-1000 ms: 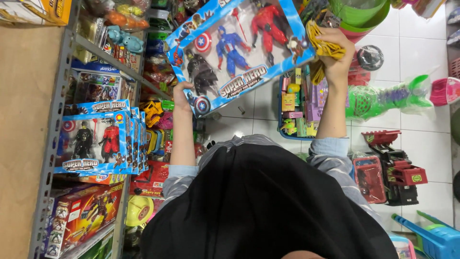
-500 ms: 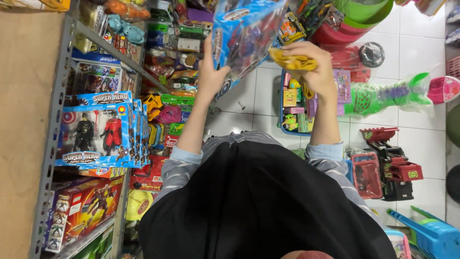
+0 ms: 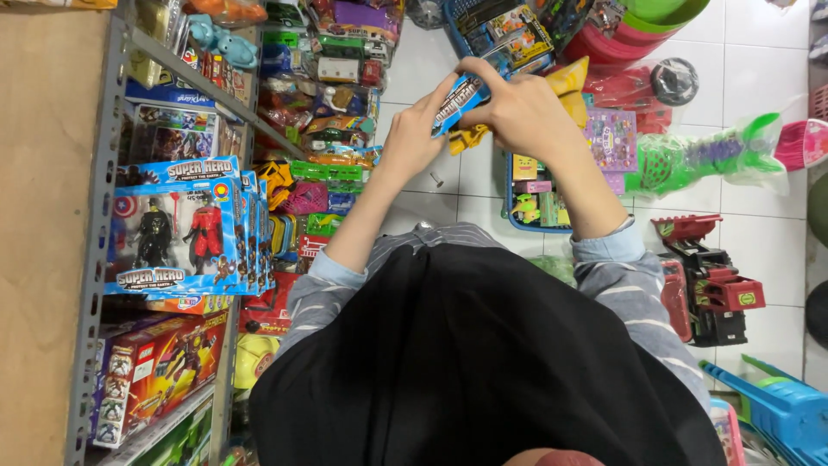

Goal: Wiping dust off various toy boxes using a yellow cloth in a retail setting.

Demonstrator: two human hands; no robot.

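A metal shelf rack (image 3: pixel 102 173) runs along the left, with boxed figure sets (image 3: pixel 177 226) standing in a row on its middle shelf and a robot toy box (image 3: pixel 159 375) on the shelf nearer. Far from the body, at centre, the left hand (image 3: pixel 410 138) and right hand (image 3: pixel 517 112) meet on either side of a toy box (image 3: pixel 457 99) seen edge-on, above the tiled floor (image 3: pixel 759 224). Right of the hands a mermaid tail toy (image 3: pixel 699 160) lies on the floor, a toy truck (image 3: pixel 711 289) sits nearer than it, and a basket of small toys (image 3: pixel 539 194) rests between the hands and the truck.
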